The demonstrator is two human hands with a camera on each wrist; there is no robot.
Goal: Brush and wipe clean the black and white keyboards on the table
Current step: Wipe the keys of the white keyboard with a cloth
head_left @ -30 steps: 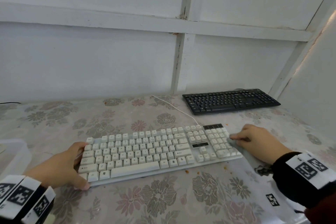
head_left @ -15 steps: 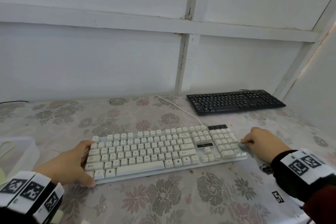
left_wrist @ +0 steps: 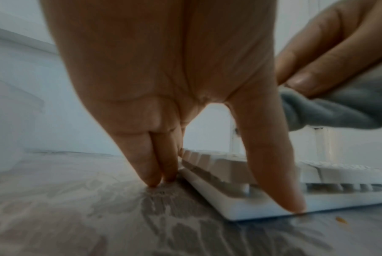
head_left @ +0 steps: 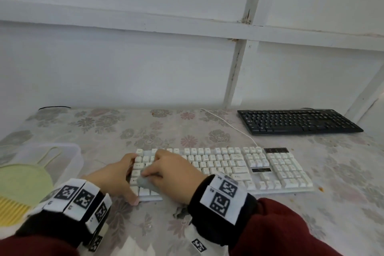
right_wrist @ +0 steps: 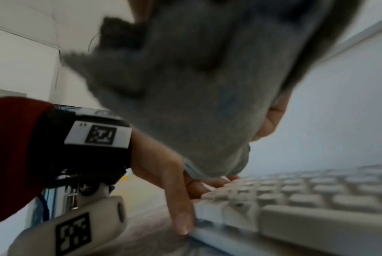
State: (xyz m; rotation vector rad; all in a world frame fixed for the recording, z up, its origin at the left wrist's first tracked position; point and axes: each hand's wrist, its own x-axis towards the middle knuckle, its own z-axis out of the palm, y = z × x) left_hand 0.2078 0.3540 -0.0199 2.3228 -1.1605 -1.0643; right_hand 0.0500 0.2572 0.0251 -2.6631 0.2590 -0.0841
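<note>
Both hands were at the white keyboard's left end — left hand spread, bracing it, right hand pinching a grey cloth; best to wipe lightly, row by row.

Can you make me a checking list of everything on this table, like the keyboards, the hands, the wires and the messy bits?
Surface: table under a flowered cover.
Job's things: white keyboard near the front; black keyboard at the back right, untouched; grey cloth on the white keyboard's left keys.
Clutter: orange crumbs by the white keyboard's right end; clear box at left holding a green and yellow item, unclear what.
Grips: left hand braces the white keyboard's left end; right hand holds the cloth.
Cables: white cable runs back from the white keyboard; black cable at the back left edge.
Surroundings: white panelled wall.
</note>
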